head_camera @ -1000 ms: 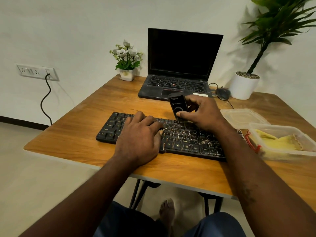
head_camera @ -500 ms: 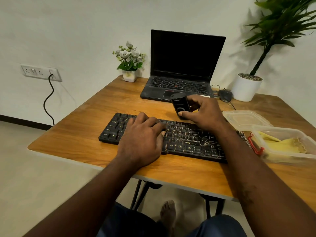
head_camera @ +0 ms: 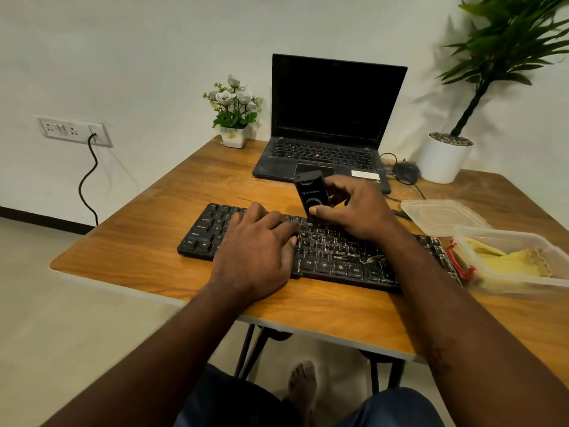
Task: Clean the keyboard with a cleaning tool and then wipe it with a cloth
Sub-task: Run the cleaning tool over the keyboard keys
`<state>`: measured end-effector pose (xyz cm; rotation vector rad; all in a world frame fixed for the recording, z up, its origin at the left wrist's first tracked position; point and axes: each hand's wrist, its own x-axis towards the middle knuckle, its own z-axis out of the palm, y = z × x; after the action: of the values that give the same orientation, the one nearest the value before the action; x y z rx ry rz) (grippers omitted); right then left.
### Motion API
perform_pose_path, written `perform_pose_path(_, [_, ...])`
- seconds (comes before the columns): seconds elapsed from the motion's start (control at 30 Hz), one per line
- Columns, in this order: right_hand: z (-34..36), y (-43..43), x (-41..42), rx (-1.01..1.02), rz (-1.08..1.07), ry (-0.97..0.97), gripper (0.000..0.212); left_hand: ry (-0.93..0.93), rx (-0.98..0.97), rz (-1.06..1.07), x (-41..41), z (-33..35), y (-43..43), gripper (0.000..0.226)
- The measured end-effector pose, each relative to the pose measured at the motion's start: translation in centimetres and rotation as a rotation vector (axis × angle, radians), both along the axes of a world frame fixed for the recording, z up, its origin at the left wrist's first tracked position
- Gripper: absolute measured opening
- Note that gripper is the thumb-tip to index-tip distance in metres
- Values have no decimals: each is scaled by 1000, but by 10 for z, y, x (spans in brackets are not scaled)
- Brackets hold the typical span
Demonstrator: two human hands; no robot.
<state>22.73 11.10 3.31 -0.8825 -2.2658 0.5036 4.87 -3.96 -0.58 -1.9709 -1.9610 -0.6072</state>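
Cleaning-tool step. The right hand (head_camera: 354,211) grips the upright cleaning tool (head_camera: 311,192) on the keyboard (head_camera: 338,266); the left hand (head_camera: 255,251) rests flat, steadying it. Other rows probably come next, then the cloth (head_camera: 517,260).

At twelve o'clock, open laptop (head_camera: 335,112); at eleven, flower pot (head_camera: 234,137); at one, mouse (head_camera: 406,173), potted plant (head_camera: 445,158).

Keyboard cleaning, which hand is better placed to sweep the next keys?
Right, probably: the right hand grips the black cleaning tool tip down on the keyboard, while the left hand lies flat on its keys.
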Motion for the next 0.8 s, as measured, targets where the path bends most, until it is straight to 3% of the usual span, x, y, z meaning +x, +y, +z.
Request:
perform_pose_path(0.17, [1, 2, 5, -12, -52, 75, 49, 0, 1, -6, 0, -1, -1, 43])
perform_pose_path(0.3, [-2, 0, -1, -24, -35, 17, 52, 2, -5, -1, 0, -1, 0, 42])
perform_pose_path(0.47, [5, -1, 14, -22, -75, 144, 45, -13, 15, -13, 0, -1, -1, 39])
perform_pose_path(0.63, [6, -13, 24, -76, 135, -26, 40, -11, 6, -6, 0, 0, -1, 41])
perform_pose_path(0.8, [17, -4, 63, -167, 33, 29, 39, -28, -2, -15, -1, 0, -3, 42])
